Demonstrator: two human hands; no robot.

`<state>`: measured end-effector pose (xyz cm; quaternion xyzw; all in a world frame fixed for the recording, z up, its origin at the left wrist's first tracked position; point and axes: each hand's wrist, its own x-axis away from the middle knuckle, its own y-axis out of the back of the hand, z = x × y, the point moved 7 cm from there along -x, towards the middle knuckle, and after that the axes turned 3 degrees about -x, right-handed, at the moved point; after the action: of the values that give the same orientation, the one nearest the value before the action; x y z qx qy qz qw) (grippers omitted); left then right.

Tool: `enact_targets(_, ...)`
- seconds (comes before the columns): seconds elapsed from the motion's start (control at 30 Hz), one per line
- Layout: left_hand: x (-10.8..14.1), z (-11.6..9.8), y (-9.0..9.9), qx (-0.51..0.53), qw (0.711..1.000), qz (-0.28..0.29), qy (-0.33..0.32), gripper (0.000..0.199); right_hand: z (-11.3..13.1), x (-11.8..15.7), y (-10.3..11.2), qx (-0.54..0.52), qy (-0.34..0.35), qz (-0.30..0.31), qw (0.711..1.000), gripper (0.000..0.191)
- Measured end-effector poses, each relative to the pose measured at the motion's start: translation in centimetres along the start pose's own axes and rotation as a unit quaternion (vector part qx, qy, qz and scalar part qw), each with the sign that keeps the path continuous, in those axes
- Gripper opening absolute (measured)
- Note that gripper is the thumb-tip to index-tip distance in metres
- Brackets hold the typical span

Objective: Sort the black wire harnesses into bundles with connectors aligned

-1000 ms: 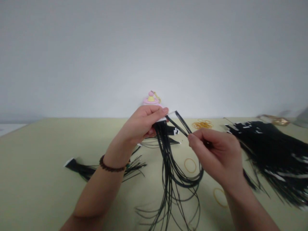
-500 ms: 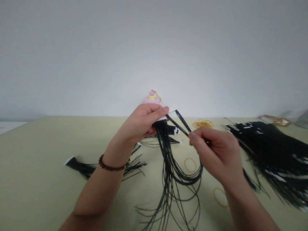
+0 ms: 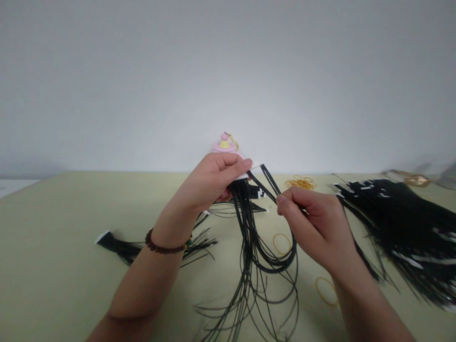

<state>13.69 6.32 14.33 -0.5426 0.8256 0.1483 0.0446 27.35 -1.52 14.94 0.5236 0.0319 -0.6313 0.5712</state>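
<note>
Above the green table (image 3: 64, 285), the left hand (image 3: 224, 178), thumb uppermost, pinches the white ends (image 3: 241, 176) of the black wires (image 3: 245, 223); the right hand (image 3: 315, 213), fingers curled, pinches a few strands. It has shifted slightly toward the left one, narrowing the hanging loop. The wires span between both hands and droop below them.

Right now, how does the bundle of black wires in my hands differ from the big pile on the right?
The held bundle hangs from your left hand, while the big pile lies on the table. The held bundle is much smaller; the big pile is a broad, dense mass. The held bundle's strands curve and spread loosely, while the big pile's run mostly alongside each other. Both are black wires with white parts.
</note>
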Motion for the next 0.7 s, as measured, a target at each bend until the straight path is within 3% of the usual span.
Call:
enact_targets(0.2, 0.2, -0.3, -0.8, -0.046, 0.998, 0.021, -0.029, 0.03, 0.7, -0.4, -0.2, 0.075, 0.055, -0.028, 0.995, 0.017)
enact_targets(0.47, 0.4, -0.6, -1.6, -0.088, 0.994, 0.051, -0.038, 0.031, 0.8, -0.4, 0.1, 0.06, 0.061, -0.043, 0.995, 0.014)
enact_targets(0.7, 0.2, -0.3, -1.0, -0.038, 0.999, 0.009, -0.024, 0.03, 0.9, -0.5, 0.3, 0.04, 0.059, -0.054, 0.996, 0.016)
